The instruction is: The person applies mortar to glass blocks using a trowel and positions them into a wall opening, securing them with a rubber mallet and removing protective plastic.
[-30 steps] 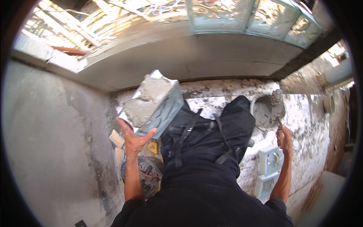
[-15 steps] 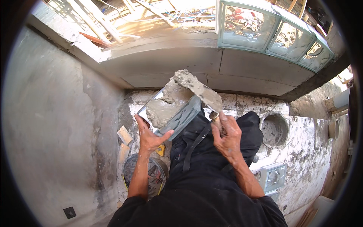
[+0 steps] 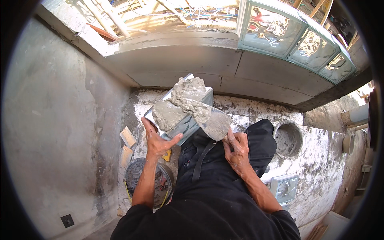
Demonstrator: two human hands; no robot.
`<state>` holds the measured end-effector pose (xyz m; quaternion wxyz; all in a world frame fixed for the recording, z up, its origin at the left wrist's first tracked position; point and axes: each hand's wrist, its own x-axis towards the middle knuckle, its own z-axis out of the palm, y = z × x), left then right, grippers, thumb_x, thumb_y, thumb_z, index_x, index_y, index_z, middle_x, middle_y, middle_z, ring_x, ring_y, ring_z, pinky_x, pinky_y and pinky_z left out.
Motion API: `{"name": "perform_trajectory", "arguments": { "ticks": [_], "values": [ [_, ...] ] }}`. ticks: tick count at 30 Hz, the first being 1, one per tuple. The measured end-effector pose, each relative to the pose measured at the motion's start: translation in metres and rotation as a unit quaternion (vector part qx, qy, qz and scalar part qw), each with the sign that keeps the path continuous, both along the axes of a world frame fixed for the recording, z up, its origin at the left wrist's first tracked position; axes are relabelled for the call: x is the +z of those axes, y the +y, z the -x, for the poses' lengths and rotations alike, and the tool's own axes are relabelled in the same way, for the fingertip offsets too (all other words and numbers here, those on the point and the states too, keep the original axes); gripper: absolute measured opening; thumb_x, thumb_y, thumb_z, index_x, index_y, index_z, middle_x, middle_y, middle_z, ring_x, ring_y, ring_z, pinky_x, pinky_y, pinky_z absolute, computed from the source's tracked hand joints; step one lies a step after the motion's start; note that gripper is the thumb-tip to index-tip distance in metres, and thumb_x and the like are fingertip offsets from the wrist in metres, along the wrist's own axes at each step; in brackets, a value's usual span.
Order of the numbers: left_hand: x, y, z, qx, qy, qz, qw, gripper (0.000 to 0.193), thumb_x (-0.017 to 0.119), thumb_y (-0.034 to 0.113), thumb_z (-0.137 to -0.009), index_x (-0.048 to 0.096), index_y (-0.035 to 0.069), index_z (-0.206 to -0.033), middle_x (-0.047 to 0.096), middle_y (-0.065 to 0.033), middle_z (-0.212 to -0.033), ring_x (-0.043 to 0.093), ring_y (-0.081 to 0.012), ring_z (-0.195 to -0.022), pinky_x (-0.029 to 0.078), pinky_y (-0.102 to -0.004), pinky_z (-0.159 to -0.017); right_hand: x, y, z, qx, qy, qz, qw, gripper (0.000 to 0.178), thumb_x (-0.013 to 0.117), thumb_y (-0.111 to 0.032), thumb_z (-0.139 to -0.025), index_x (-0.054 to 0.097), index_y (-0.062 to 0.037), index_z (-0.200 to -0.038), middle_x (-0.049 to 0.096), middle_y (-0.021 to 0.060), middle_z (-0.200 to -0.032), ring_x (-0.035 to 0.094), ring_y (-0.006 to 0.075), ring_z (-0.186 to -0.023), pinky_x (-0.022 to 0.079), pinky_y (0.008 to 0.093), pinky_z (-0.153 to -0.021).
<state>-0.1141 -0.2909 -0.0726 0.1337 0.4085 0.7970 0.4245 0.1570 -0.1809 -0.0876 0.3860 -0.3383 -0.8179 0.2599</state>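
My left hand [image 3: 158, 140] grips a glass block [image 3: 187, 127] at its near left end and holds it up above my lap. Wet grey mortar [image 3: 170, 115] lies in lumps along the block's upward side. In my right hand [image 3: 237, 149] is a trowel [image 3: 218, 123], its handle mostly hidden by the fingers. The mortar-smeared blade lies across the block's middle, and its tip touches the mortar there.
Set glass blocks [image 3: 274, 30] stand on a low grey wall [image 3: 160, 66] ahead. A mortar bucket [image 3: 132, 170] is at lower left, near wood scraps [image 3: 128, 137] and a yellow tape measure [image 3: 167, 155]. To the right are a round mortar container [image 3: 299, 138] and another glass block [image 3: 285, 188].
The trowel blade has come down and turned flatter, from the block's far end to its middle. More mortar now sits on the far part of the block.
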Motion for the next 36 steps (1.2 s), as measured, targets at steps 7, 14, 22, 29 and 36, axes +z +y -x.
{"name": "perform_trajectory", "arguments": {
  "ticks": [7,14,22,29,36],
  "values": [
    [0.016,0.008,-0.003,-0.021,-0.004,-0.037,0.999,0.132,0.096,0.030,-0.059,0.006,-0.017,-0.143,0.037,-0.0297,-0.138,0.043,-0.0329,-0.129,0.037,-0.0387,-0.110,0.015,0.002,-0.043,-0.004,-0.031,0.010,0.999,0.058,0.073,0.009,-0.078,0.062,-0.0086,-0.132,0.055,0.0098,-0.090,0.055,0.0211,-0.070,0.045,0.0314,-0.059],
    [0.013,0.005,-0.002,-0.011,-0.014,-0.041,0.999,0.139,0.096,0.027,-0.059,-0.003,-0.018,-0.145,0.037,-0.0317,-0.140,0.041,-0.0332,-0.132,0.032,-0.0361,-0.114,0.053,0.008,-0.089,-0.080,-0.078,0.067,0.991,0.033,0.072,-0.003,-0.083,0.065,0.0045,-0.114,0.063,0.0138,-0.086,0.062,0.0234,-0.068,0.049,0.0323,-0.062],
    [0.005,0.000,0.002,-0.011,-0.084,-0.041,0.996,0.145,0.096,0.027,-0.059,-0.010,-0.019,-0.146,0.034,-0.0355,-0.143,0.039,-0.0346,-0.135,0.030,-0.0353,-0.115,0.131,0.025,-0.062,0.050,-0.117,0.165,0.978,0.035,0.075,-0.027,-0.086,0.069,0.0016,-0.105,0.071,0.0176,-0.082,0.070,0.0331,-0.070,0.055,0.0371,-0.067],
    [0.016,0.002,-0.001,-0.023,-0.062,-0.043,0.997,0.137,0.095,0.028,-0.060,-0.002,-0.019,-0.144,0.040,-0.0320,-0.136,0.045,-0.0335,-0.128,0.035,-0.0365,-0.112,0.170,0.044,-0.026,0.109,-0.252,0.144,0.951,0.037,0.069,-0.033,-0.090,0.070,0.0019,-0.102,0.069,0.0217,-0.077,0.068,0.0392,-0.070,0.054,0.0428,-0.066],
    [0.010,-0.003,0.005,-0.003,-0.031,-0.006,1.000,0.145,0.096,0.029,-0.059,-0.010,-0.019,-0.145,0.036,-0.0331,-0.141,0.043,-0.0347,-0.131,0.033,-0.0359,-0.113,0.168,0.054,-0.029,0.020,-0.262,0.140,0.955,0.038,0.065,-0.034,-0.093,0.067,0.0035,-0.101,0.068,0.0245,-0.076,0.067,0.0427,-0.072,0.052,0.0467,-0.068]
  ]
}}
